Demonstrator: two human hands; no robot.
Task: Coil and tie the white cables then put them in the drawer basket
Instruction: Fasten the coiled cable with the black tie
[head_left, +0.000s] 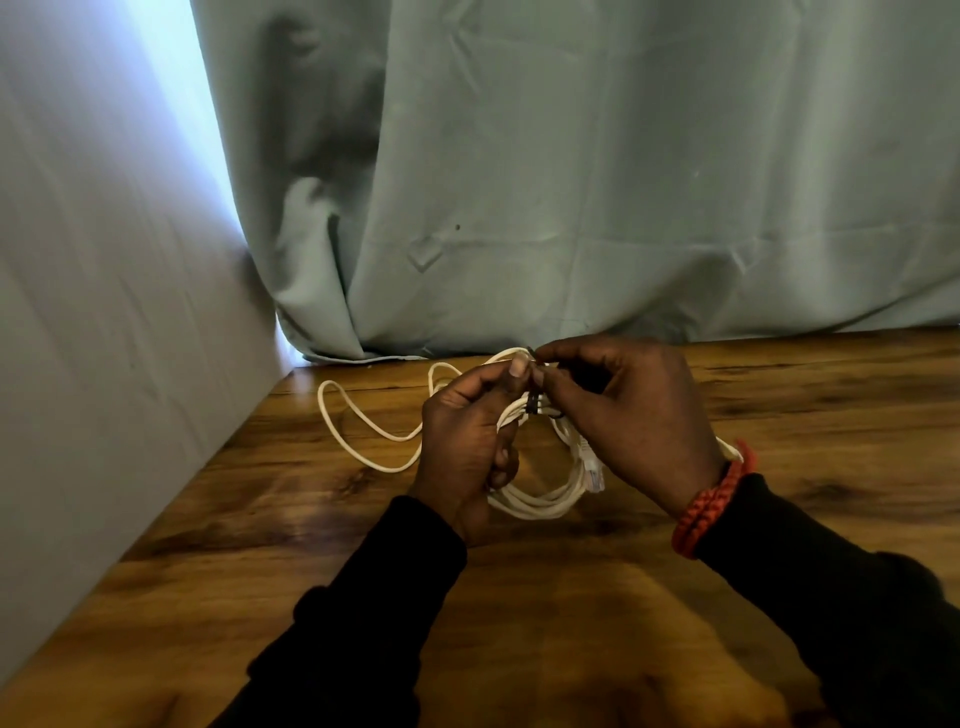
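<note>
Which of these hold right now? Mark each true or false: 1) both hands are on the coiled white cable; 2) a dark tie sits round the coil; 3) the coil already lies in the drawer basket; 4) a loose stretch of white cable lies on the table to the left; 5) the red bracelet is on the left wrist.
1) True: the left hand and the right hand both hold the coiled white cable.
2) True: a dark tie wraps the coil's strands between the two grips.
3) False: the coil is held just above the wooden table; no basket is in view.
4) True: a loose cable loop lies there.
5) False: the red bracelet is on the right wrist.
</note>
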